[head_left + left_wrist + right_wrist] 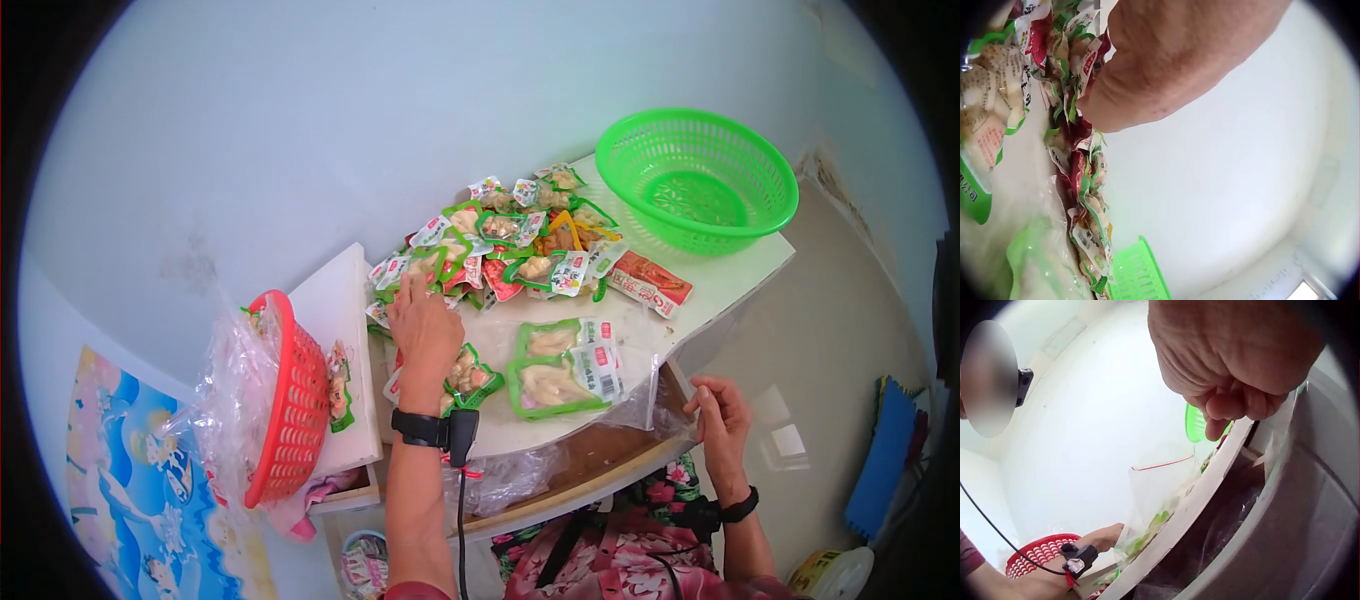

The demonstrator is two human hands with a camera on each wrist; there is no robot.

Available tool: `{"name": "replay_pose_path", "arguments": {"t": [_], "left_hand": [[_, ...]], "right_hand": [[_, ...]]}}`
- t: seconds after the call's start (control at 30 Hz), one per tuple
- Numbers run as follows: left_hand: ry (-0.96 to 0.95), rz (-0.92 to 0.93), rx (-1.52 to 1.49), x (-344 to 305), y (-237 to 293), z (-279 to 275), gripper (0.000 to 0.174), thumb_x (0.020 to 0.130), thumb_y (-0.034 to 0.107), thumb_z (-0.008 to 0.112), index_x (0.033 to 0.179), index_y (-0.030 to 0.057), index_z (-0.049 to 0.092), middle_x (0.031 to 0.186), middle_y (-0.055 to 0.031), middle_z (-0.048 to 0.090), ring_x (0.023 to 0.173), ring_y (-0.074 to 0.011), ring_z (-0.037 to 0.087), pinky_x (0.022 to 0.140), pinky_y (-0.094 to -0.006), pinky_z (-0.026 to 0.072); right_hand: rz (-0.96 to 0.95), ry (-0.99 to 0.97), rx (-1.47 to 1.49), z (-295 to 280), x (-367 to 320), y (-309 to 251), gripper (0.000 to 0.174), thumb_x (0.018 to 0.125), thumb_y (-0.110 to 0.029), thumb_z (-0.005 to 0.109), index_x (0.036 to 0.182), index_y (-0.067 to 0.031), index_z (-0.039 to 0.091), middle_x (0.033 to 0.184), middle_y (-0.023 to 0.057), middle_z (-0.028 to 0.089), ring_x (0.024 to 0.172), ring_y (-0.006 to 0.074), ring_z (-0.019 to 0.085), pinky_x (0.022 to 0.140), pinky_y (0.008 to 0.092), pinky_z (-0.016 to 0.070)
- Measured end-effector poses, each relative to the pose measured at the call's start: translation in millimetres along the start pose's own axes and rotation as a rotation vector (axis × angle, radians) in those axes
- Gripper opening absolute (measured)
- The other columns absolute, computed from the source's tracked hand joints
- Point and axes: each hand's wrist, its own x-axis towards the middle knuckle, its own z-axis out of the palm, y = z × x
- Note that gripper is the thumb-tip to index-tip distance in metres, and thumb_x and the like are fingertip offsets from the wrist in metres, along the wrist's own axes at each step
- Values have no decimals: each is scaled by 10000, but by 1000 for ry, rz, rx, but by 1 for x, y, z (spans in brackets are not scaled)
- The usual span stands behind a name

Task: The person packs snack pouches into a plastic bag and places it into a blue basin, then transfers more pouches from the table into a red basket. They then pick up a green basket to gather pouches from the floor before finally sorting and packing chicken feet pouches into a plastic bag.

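My left hand (pixel 425 330) reaches to the left end of a heap of small snack packets (pixel 500 228), fingertips at a green-edged packet; whether they pinch it is hidden. The left wrist view has the hand (pixel 1154 62) against the packets (pixel 1088 231). Just in front, a clear bag (pixel 635 375) holds two green-edged packs (pixel 550 385). Beside my left wrist lies another packet (pixel 470 372). My right hand (pixel 722 415), fingers loosely curled with nothing in them, hovers by the table's front right edge; the right wrist view shows this hand (pixel 1229 369) from close up.
A green basket (pixel 700 180) stands at the back right, with a red packet (pixel 650 283) nearby. At the left, a tilted red basket (pixel 298 405) holds clear plastic. Below the tabletop an open drawer (pixel 560 480) contains clear bags. A lidded tub (pixel 835 575) sits low at the right.
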Motion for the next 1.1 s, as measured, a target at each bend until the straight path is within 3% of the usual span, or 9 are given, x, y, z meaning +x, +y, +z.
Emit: {"name": "replay_pose_path", "arguments": {"t": [0.17,0.27,0.47,0.57,0.77,0.87,0.93,1.0,1.1], "left_hand": [[2,-1,-30,6,2,-7,431,813,207,652,1174,-28,677,1450,-142,525,1415,-331,418,1046,-567,384],[-145,-75,41,14,1,-8,495,821,262,678,1225,-23,653,1455,-140,516,1381,-315,446,1020,-569,394],[144,-75,-48,-4,6,-21,607,821,299,746,1313,-23,595,1439,-151,527,1325,-321,494,1018,-534,413],[260,8,-324,-13,-4,-43,564,849,193,748,1334,-41,578,1423,-153,548,1281,-297,549,1036,-456,443],[172,-180,-1547,-46,23,-127,483,916,23,664,1377,-64,549,1435,-176,549,1264,-233,568,1038,-357,483],[139,-173,-1984,-66,38,-125,494,897,-32,649,1378,-77,543,1450,-187,536,1269,-248,566,1042,-370,493],[77,-154,-2066,-79,57,-117,511,909,-23,636,1399,-92,511,1447,-181,538,1286,-250,552,1055,-384,492],[24,-164,-2084,-92,79,-104,516,914,-16,629,1408,-95,498,1447,-183,537,1295,-251,545,1062,-389,489],[-172,-231,-2140,-95,114,-84,512,904,-34,637,1398,-86,515,1444,-174,539,1305,-251,532,1063,-409,496]], "right_hand": [[17,-29,-4,4,-4,2,153,1023,-115,564,1092,-34,672,750,3,651,496,2,418,458,177,315],[-47,-55,-7,8,-5,2,158,1024,-115,560,1093,-32,675,752,3,653,504,4,426,464,179,327],[-55,-12,-26,0,-5,-1,164,1025,-109,552,1105,-30,672,761,15,658,498,7,424,462,175,325],[-19,18,-51,-8,-5,-10,157,1022,-103,567,1103,-31,680,771,-4,656,577,15,461,509,185,348],[-38,8,17,6,-11,-32,166,1018,-103,571,1114,-25,682,818,20,673,638,30,543,522,172,387],[-61,-120,162,24,-12,-44,247,995,-118,607,1222,-28,647,1001,72,695,849,91,647,657,211,502],[-235,-307,237,38,-7,-59,393,966,-131,649,1341,-36,579,1206,112,661,1100,162,638,845,290,540],[-237,-437,440,51,-7,-76,524,936,-156,704,1407,-24,516,1303,129,624,1172,185,606,940,347,520],[-164,-309,562,68,-13,-84,466,954,-161,702,1364,-4,548,1254,102,654,1140,177,630,928,330,529]]}}
